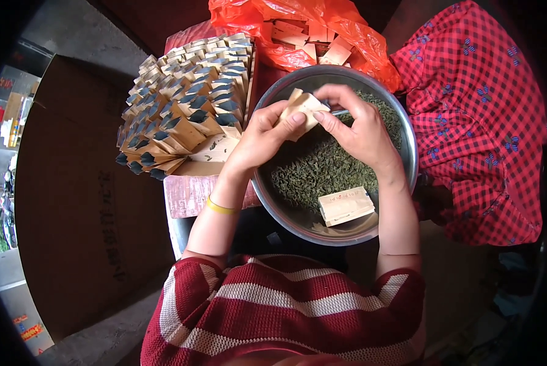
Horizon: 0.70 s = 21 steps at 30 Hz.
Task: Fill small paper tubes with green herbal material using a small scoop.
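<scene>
My left hand point(270, 129) grips a small tan paper bag point(305, 110) between thumb and fingers, above a wide metal bowl point(411, 152). Closed at the other side of that bag is my right hand point(360, 131), its thumb pressed to the paper edge. A thin silvery thing shows beneath the right fingers; its kind is hidden. Dark green dried leaves, like tea, point(310, 174) fill much of the bowl. On them, near the bowl's front rim, lies a stack of flat tan paper bags point(346, 206).
Left of the bowl, a box point(206, 152) holds rows of upright paper bags point(188, 91) with dark openings. Behind is a red plastic bag point(377, 49) with orange-brown packets. Red checked cloth point(475, 134) hangs at the right. A large brown cardboard sheet point(78, 201) stands left.
</scene>
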Available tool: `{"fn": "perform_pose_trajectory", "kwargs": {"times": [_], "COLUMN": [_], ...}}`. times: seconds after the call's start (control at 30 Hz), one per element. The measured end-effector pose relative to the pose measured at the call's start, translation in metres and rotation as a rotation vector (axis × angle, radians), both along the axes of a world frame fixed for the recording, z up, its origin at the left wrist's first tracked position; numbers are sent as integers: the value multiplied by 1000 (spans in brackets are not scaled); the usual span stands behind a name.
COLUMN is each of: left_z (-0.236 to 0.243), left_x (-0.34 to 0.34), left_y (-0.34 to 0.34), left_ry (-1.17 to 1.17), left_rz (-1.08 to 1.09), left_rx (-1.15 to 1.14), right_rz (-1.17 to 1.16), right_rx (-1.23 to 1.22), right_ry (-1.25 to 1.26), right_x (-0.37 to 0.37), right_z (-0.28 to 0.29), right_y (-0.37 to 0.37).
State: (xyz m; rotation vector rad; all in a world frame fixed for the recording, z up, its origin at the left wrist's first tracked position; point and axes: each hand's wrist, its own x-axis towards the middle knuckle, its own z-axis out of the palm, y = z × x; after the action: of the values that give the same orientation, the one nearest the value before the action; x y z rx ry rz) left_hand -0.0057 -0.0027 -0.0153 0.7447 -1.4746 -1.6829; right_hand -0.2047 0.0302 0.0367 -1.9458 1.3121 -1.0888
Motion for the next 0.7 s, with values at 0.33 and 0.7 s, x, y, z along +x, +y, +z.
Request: {"fn": "perform_pose_trajectory", "kwargs": {"times": [0.33,0.7], "left_z": [4,5], "left_x": [4,-5], "left_y": [4,9], "left_ry": [-27,-122], "left_rz": [-23,105], "left_rx": [19,-169], "right_rz": [42,61], "right_rx": [-110,-78], "right_ry": [59,189], "right_x": [-2,-4], "right_z": [-8,-6], "right_y": [-4,-1]}}
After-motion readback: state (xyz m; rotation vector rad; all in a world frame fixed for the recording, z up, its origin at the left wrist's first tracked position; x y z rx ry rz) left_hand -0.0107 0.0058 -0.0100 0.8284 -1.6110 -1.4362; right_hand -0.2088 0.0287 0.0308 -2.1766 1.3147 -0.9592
